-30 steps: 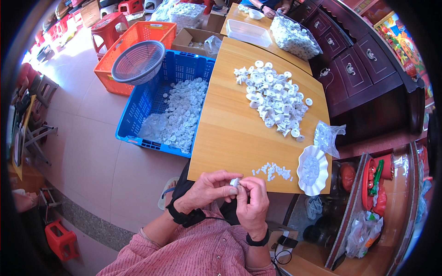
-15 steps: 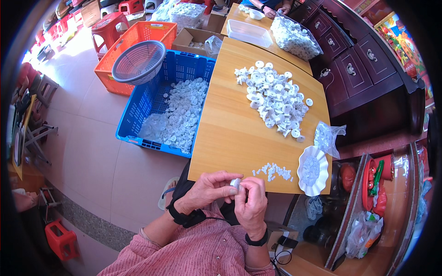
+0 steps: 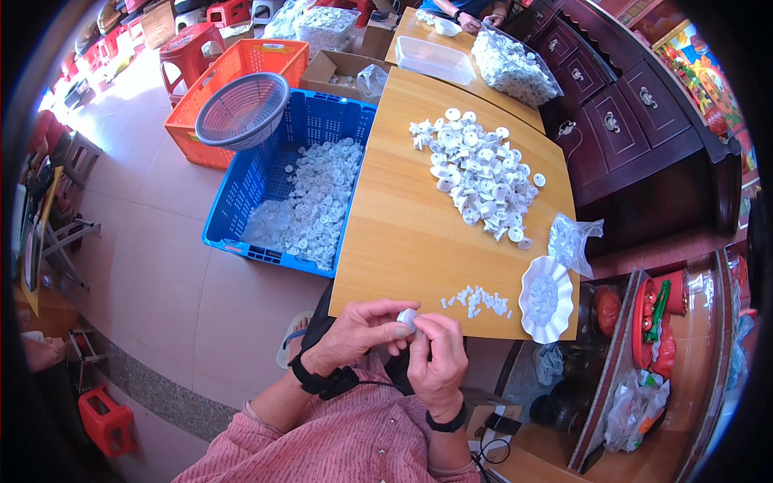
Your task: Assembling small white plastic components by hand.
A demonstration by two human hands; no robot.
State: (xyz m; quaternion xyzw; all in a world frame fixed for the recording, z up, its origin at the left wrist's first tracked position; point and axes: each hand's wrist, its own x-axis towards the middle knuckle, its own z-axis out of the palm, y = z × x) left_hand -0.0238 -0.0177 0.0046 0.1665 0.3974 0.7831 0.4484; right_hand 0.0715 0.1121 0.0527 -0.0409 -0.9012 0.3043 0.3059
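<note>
Between my two hands, just in front of the table's near edge, is a small round white plastic part [image 3: 408, 319]. My left hand [image 3: 362, 332] pinches it between thumb and fingers. My right hand [image 3: 437, 354] has its fingertips pressed against the part's near side; whether they also hold a smaller piece is hidden. Beyond them on the wooden table [image 3: 394, 201] lies a big heap of white plastic parts [image 3: 483, 173]. Closer to my right hand are a scatter of tiny translucent pieces [image 3: 477, 301] and a scalloped white dish [image 3: 561, 322] holding more of them.
Left of the table stands a blue crate [image 3: 229, 197] with many white parts, a grey basket [image 3: 243, 109] resting on its rim. Behind it is an orange crate [image 3: 189, 137]. A clear bag [image 3: 573, 241] lies by the dish. Dark drawers [image 3: 616, 121] border the right; a person's hand [image 3: 469, 22] shows at the far table.
The white part has tilted and turned slightly in my fingers, showing more of its round face. My right fingers have shifted a little to the left.
</note>
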